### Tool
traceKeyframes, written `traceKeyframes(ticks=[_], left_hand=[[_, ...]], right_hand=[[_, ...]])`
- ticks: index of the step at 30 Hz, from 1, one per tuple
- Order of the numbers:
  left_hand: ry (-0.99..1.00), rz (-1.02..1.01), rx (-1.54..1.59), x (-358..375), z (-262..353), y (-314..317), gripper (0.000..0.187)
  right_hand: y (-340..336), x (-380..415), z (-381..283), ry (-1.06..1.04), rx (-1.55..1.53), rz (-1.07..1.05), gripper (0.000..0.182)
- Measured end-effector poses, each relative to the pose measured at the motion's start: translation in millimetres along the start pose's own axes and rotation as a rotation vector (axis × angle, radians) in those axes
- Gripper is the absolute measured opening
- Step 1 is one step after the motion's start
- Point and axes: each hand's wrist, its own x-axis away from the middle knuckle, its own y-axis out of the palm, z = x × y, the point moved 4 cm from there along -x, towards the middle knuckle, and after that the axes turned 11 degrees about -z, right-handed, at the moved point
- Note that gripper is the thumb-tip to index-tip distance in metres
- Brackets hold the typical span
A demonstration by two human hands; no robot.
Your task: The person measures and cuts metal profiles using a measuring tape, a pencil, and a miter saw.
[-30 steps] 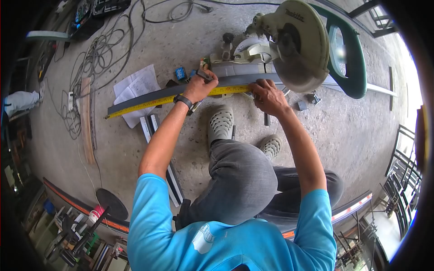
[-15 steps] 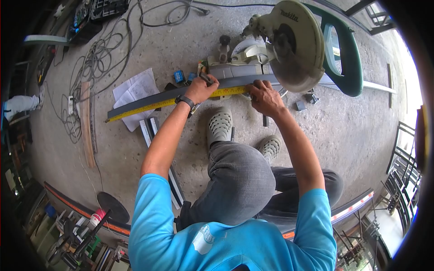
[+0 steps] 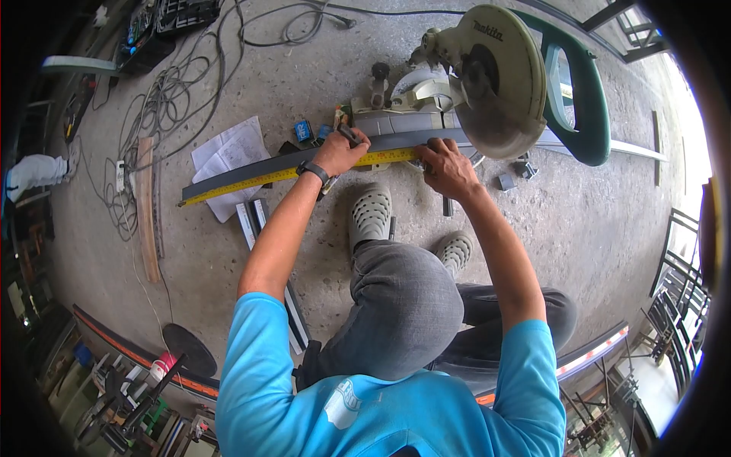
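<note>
Tape blade (image 3: 392,156) along grey metal bar (image 3: 259,170)

Head view: both reach left from the miter saw (image 3: 504,91). The bar seems stiff, smooth, best held mid-length; the tape blade probably flexes. Left hand (image 3: 340,154) grips a dark marker-like tool (image 3: 349,135); right hand (image 3: 449,169) curls at the tape blade, pinch unclear.

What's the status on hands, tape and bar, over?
Left hand gripping dark stick at grey bar; right hand holding yellow tape. Tape stretched along bar. Left hand hiding part; saw close by right hand.
</note>
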Motion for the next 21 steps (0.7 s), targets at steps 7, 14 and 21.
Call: traceKeyframes(ticks=[7,14,21], left_hand=[[0.031,0.003,0.008,-1.4,-1.0,0.1,0.024],[0.047,0.008,0.03,-1.9,-4.3,0.8,0.023],[0.059,0.015,0.0,-2.0,-2.2,0.3,0.021]], right_hand=[[-0.9,0.7,-0.5,0.0,0.012,-0.007,0.062],[-0.3,0.0,0.1,-0.003,0.015,-0.013,0.064],[1.3,-0.7,1.3,-0.003,0.015,-0.015,0.063]])
